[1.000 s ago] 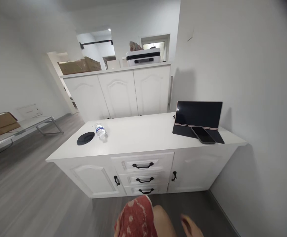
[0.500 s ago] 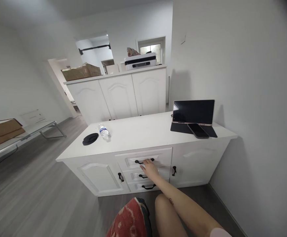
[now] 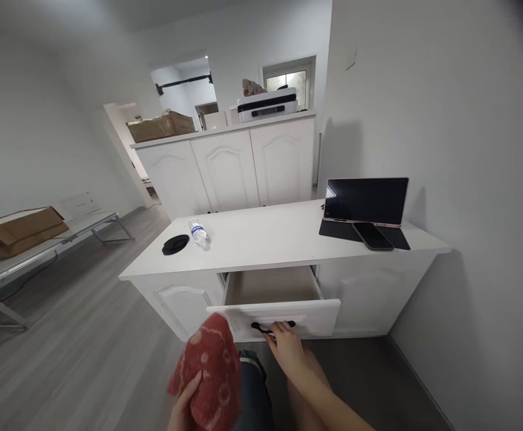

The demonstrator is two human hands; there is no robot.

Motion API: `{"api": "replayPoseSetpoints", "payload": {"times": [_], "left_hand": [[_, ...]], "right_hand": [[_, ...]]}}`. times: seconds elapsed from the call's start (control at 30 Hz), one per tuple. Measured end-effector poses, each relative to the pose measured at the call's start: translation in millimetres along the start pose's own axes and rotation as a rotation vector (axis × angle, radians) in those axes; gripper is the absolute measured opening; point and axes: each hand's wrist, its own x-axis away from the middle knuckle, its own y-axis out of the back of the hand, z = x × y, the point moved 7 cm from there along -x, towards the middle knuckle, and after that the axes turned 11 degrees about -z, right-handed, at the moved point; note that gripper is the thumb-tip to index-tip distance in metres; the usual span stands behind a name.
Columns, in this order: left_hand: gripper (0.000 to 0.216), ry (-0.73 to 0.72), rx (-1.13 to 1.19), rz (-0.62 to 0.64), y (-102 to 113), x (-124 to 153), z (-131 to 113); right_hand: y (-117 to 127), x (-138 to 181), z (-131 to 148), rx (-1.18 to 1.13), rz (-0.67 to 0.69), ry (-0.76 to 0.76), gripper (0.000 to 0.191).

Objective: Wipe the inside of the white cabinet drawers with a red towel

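Note:
My right hand (image 3: 286,344) is closed on the black handle (image 3: 261,327) of the top drawer (image 3: 324,314). That drawer stands pulled out from the white cabinet (image 3: 261,239), and its visible inside is bare. At the lower left, my left hand (image 3: 187,398) grips a red cloth (image 3: 214,371) with a pale pattern, bunched up in front of the drawer's left part. Some of the left fingers are hidden behind the cloth.
On the cabinet top are a water bottle (image 3: 199,233) lying on its side, a black round item (image 3: 175,244), a propped tablet (image 3: 365,202) and a phone (image 3: 372,236). A cardboard box (image 3: 23,230) sits on a bench at left. A wall (image 3: 481,179) bounds the right.
The top drawer has come out toward me, with my right hand on its handle. My left hand has come into view, and the red cloth has risen and shifted left.

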Motion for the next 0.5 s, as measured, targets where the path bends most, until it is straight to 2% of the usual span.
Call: {"api": "replayPoseSetpoints", "payload": {"times": [0.1, 0.27, 0.33, 0.4, 0.5], "left_hand": [[0.05, -0.034, 0.054, 0.008, -18.7, -14.6, -18.3], [0.027, -0.124, 0.004, 0.09, -70.5, -19.5, -58.4], [0.028, -0.268, -0.02, 0.117, -91.0, -20.3, -81.5], [0.031, -0.489, -0.051, 0.137, -109.2, -23.4, -106.4], [0.028, -0.806, -0.267, 0.087, -133.4, -36.6, -129.8]], "right_hand": [[8.9, 18.2, 5.2, 0.014, 0.043, -0.023, 0.022], [11.1, 45.2, 11.2, -0.004, 0.078, 0.011, 0.021], [7.4, 56.6, 11.1, -0.006, 0.077, 0.031, 0.018], [4.3, 66.0, 9.9, 0.001, 0.07, 0.044, 0.016], [3.3, 72.7, 8.9, -0.002, 0.056, 0.06, 0.014]]}}
